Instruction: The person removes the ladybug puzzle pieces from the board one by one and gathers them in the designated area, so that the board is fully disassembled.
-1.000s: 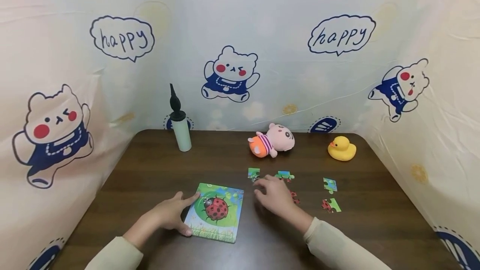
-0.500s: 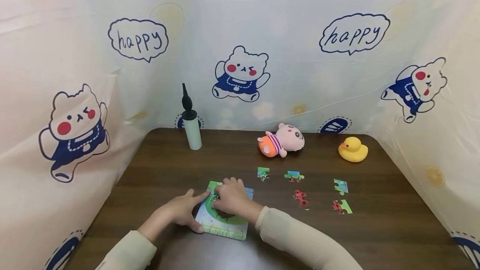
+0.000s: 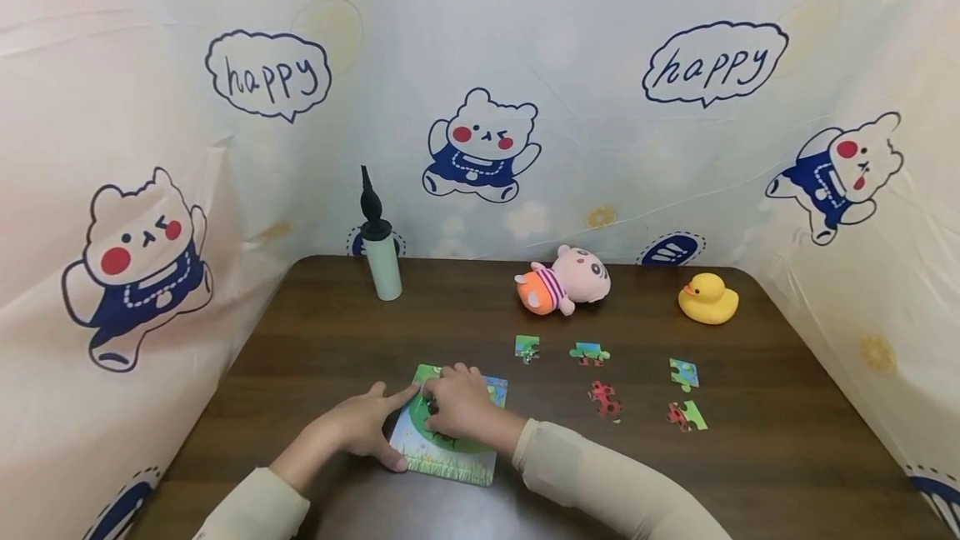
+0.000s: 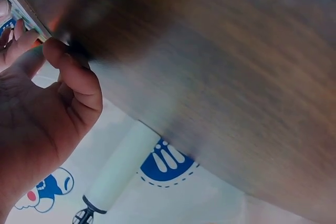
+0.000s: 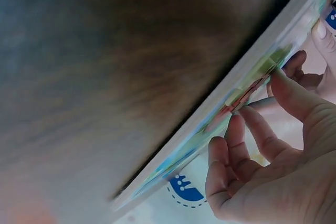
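A square puzzle board (image 3: 450,467) with a ladybug picture on green and blue lies on the brown table. My left hand (image 3: 367,427) rests at its left edge, thumb and index finger spread apart and touching it. Over the board's middle is my right hand (image 3: 465,407), covering most of the ladybug. In the right wrist view, its thumb and fingertips pinch a thin reddish puzzle piece (image 5: 247,94) right at the board's surface. Loose puzzle pieces lie right of the board: a green one (image 3: 527,348), a red one (image 3: 603,398) and several others.
At the back left stands a hand pump (image 3: 385,269) with a black nozzle. A pink plush toy (image 3: 562,282) lies at the back centre. The yellow rubber duck (image 3: 708,300) sits at the back right. A printed curtain (image 3: 487,48) surrounds the table's far sides.
My right hand has moved left from beside the loose pieces onto the board and now pinches there. My left hand keeps its place at the board's edge. The head view has shifted slightly.
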A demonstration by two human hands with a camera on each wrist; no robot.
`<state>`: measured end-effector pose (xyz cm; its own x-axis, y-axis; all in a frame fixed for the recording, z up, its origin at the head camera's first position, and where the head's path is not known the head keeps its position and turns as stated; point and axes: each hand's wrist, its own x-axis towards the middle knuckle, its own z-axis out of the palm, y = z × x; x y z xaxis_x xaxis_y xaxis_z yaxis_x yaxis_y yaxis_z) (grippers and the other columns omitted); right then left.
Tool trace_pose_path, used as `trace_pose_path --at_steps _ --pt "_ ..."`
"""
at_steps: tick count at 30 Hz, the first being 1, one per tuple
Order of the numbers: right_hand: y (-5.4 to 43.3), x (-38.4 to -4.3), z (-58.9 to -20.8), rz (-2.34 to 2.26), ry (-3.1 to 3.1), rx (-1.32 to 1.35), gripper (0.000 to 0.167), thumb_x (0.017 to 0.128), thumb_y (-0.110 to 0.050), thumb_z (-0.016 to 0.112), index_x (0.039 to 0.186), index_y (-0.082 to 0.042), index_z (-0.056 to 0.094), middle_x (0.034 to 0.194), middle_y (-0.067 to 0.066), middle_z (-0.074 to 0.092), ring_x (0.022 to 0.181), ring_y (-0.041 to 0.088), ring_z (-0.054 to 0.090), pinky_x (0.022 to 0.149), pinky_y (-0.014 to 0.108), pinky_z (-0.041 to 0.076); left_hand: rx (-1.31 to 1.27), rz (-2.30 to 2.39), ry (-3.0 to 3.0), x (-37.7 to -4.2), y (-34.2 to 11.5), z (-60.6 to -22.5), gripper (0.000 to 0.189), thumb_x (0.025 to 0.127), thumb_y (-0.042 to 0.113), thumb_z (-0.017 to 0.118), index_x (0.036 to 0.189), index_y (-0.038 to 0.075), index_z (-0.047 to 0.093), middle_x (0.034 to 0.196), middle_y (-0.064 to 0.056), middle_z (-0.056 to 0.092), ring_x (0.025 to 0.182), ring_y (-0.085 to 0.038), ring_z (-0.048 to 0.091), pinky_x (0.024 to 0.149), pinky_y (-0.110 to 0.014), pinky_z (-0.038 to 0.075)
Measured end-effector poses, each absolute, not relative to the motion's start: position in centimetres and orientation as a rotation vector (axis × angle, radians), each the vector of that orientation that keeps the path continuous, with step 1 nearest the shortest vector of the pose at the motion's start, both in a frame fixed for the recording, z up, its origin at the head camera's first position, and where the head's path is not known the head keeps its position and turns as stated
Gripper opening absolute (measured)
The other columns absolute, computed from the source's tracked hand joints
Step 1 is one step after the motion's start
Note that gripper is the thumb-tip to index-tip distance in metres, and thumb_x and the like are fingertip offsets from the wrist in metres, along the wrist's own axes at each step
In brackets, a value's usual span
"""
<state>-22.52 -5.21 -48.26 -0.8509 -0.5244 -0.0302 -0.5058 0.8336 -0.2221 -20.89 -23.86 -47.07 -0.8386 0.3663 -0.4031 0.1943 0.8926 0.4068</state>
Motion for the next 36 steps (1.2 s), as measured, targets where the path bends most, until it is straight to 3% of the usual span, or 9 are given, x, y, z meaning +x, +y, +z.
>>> trace_pose_path --at_steps 4,10,19,23,27,31,36 --pt "-5.6 -22.3 -48.4 -0.318 2.931 -0.801 0.027 0.073 -0.044 0.077 0.092 -0.025 0.07 0.083 -0.01 0.054 0.073 0.011 0.038 0.064 0.027 0.027 0.394 0.451 2.581 -20.5 -24.0 -47.3 0.106 0.057 0.052 0.085 0.146 0.027 0.035 0.109 -0.015 0.046 0.082 -0.025 0.051 0.076 -0.048 0.046" --pt "-6.0 -22.1 -48.4 -0.189 2.975 -0.79 0.033 0.072 -0.053 0.075 0.066 -0.025 0.06 0.077 -0.007 0.05 0.071 0.013 0.038 0.064 0.029 0.028 0.401 0.397 2.618 -20.1 -24.0 -47.4 0.104 0.057 0.056 0.083 0.146 0.027 0.036 0.113 -0.019 0.048 0.087 -0.027 0.053 0.077 -0.051 0.046" --pt "-6.5 -22.6 -47.5 -0.043 2.942 -0.723 0.039 0.069 -0.058 0.075 0.072 -0.021 0.063 0.076 -0.004 0.049 0.072 0.015 0.036 0.065 0.03 0.028 0.378 0.31 2.621 -20.1 -23.7 -47.3 0.105 0.059 0.061 0.08 0.147 0.026 0.034 0.128 -0.029 0.048 0.109 -0.042 0.053 0.084 -0.062 0.042" --pt "-6.5 -22.9 -47.4 -0.14 2.915 -0.697 0.037 0.069 -0.054 0.078 0.063 -0.021 0.061 0.073 -0.006 0.05 0.071 0.016 0.04 0.067 0.031 0.033 0.366 0.284 2.616 -20.0 -23.9 -47.1 0.105 0.059 0.061 0.079 0.147 0.025 0.034 0.13 -0.03 0.049 0.12 -0.047 0.046 0.086 -0.066 0.038" --pt "-6.3 -23.1 -47.6 -0.41 2.886 -0.664 0.035 0.069 -0.042 0.08 0.058 -0.022 0.055 0.065 -0.01 0.049 0.067 0.014 0.042 0.067 0.031 0.034 0.368 0.267 2.625 -19.7 -24.3 -46.8 0.105 0.059 0.061 0.079 0.147 0.025 0.035 0.128 -0.027 0.053 0.12 -0.044 0.048 0.082 -0.062 0.042" --pt "-6.1 -23.3 -47.6 -0.76 2.789 -0.63 0.029 0.07 -0.027 0.082 0.064 -0.019 0.056 0.061 -0.011 0.052 0.061 0.009 0.046 0.063 0.026 0.039 0.371 0.253 2.634 -19.8 -24.6 -46.7 0.105 0.058 0.062 0.079 0.146 0.027 0.035 0.124 -0.02 0.058 0.111 -0.034 0.055 0.07 -0.051 0.046" --pt "-6.2 -23.5 -47.6 -1.017 2.65 -0.609 0.021 0.071 -0.017 0.083 0.076 -0.013 0.063 0.064 -0.01 0.056 0.059 0.004 0.051 0.058 0.021 0.044 0.368 0.266 2.622 -19.9 -25.0 -46.5 0.105 0.058 0.062 0.079 0.146 0.026 0.035 0.123 -0.018 0.06 0.105 -0.029 0.059 0.063 -0.047 0.045"
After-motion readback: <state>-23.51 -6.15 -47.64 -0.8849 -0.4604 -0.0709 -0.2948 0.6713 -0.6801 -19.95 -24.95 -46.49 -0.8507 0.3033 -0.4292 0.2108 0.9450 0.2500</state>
